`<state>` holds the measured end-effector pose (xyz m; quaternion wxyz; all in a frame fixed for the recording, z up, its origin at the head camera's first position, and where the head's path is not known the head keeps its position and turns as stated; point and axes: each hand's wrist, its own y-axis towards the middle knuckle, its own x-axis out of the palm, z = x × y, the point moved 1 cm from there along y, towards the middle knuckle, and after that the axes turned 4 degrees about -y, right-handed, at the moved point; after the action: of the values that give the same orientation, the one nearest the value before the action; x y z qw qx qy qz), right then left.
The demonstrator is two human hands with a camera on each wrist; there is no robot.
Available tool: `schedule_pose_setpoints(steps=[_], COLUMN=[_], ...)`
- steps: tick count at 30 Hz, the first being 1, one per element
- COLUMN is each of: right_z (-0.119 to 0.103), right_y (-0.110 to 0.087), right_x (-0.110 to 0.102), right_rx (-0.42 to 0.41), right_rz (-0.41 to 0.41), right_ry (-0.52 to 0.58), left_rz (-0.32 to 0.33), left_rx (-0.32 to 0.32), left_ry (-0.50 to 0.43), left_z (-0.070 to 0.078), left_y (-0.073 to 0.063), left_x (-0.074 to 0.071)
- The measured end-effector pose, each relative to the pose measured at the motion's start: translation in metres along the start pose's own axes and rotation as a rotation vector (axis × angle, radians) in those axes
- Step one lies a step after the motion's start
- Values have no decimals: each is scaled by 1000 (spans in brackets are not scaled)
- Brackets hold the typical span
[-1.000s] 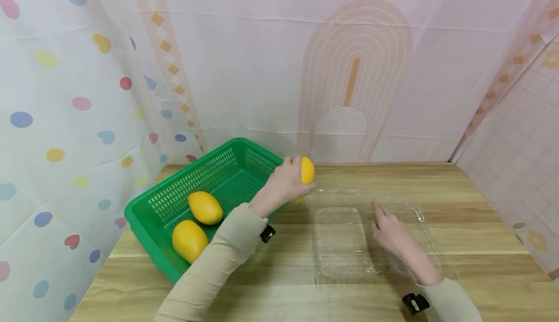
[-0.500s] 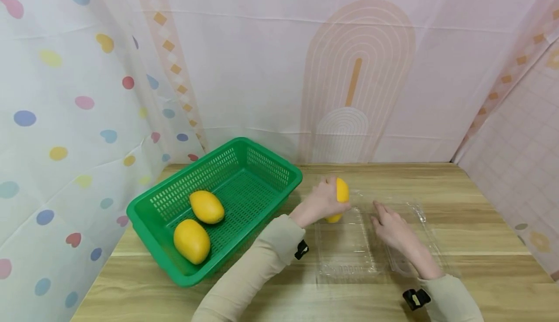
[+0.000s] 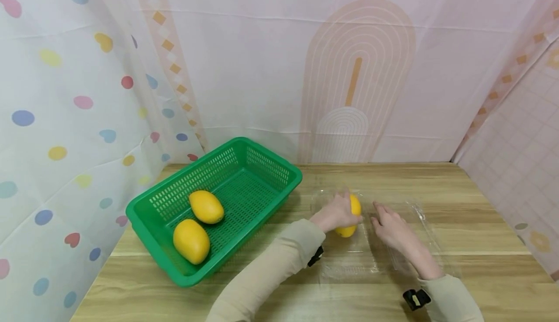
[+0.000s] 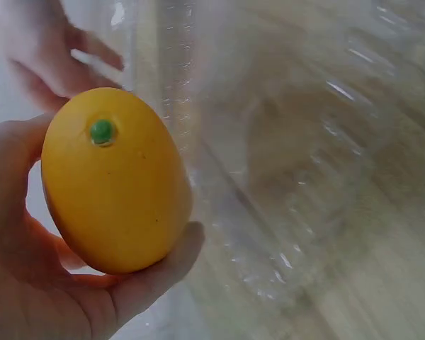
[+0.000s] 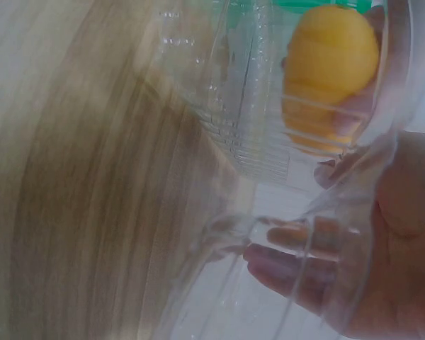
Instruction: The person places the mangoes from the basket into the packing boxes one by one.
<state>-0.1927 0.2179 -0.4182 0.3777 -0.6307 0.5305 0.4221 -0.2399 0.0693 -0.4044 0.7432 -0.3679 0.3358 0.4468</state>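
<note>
My left hand (image 3: 334, 214) grips a yellow mango (image 4: 117, 191), thumb and fingers curled round its sides. A green stem nub shows on its end in the left wrist view. Below it lies the left half of a clear plastic clamshell box (image 3: 349, 267), spread flat on the table. My right hand (image 3: 395, 232) rests on the box's right half, fingers extended near the middle fold. Seen through the clear plastic in the right wrist view are its fingers (image 5: 290, 273). Two more mangoes, one upper (image 3: 206, 207) and one lower (image 3: 191, 241), lie at the left.
A green perforated basket (image 3: 279, 171) holds the two other mangoes and stands angled on the left of the wooden table (image 3: 480, 244). Patterned curtains (image 3: 249, 70) hang behind the table and along both sides.
My left hand has carried the mango from the basket's right rim rightward and down to over the box's left half. My right hand has stayed in place.
</note>
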Motion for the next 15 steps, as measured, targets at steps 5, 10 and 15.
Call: schedule_pose_setpoints(steps=[5,10,15], right_z=[0,0,1], right_y=[-1,-1,-2], right_x=[1,1,2], right_rx=[0,-1,3], right_rz=[0,-6,-12], right_ry=[0,0,-3], left_rz=[-25,-28,-19], left_rx=[-9,-8,65], left_ry=[22,79,89], left_z=[-3,-5,-4], left_y=[3,5,7], left_x=[9,15,13])
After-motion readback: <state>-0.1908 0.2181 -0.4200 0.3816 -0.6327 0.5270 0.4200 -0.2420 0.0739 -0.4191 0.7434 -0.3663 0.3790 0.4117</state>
